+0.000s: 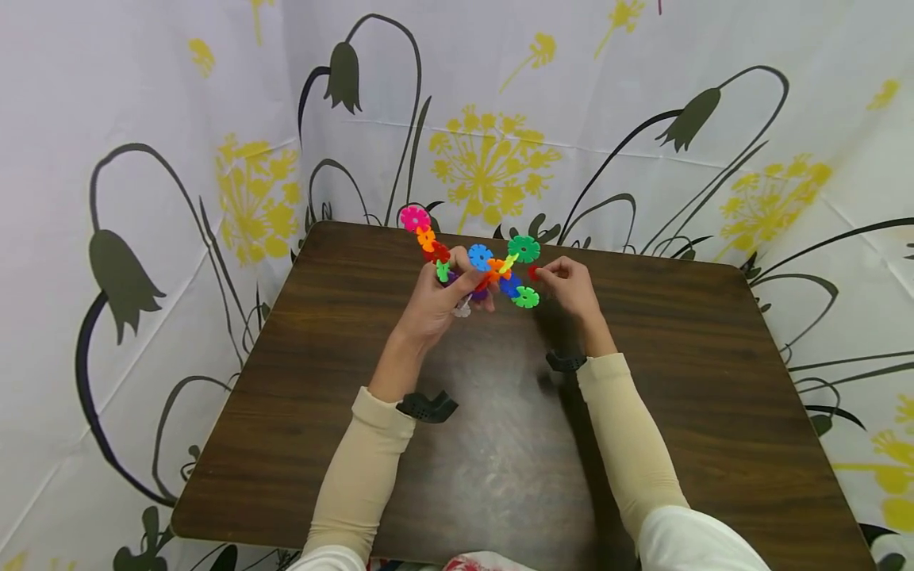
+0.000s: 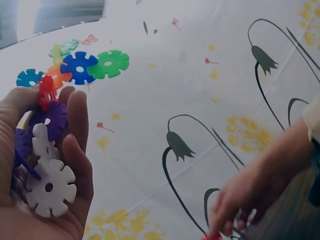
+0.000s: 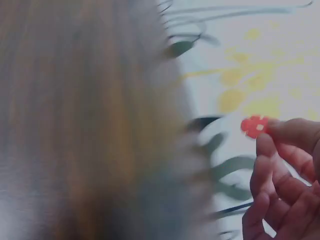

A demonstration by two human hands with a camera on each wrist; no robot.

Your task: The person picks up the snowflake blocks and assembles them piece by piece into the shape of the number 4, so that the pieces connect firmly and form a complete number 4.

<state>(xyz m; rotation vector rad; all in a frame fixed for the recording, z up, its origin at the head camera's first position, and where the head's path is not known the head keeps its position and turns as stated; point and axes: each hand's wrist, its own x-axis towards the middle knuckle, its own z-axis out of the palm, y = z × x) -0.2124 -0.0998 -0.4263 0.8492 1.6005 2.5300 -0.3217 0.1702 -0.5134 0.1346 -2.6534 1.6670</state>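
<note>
My left hand grips a chain of joined plastic flower discs, held up over the table. In the left wrist view a white disc and a purple disc lie against the palm. Beyond the fingertips stick out a blue disc and a green disc. A pink disc ends the branch at the upper left in the head view. My right hand, just right of the chain, pinches a single red disc between thumb and forefinger, apart from the other pieces.
A dark wood-grain table lies under both arms. Behind it hangs a white curtain printed with grey and yellow flowers, close to the table's far edge. Black wrist mounts sit on both forearms.
</note>
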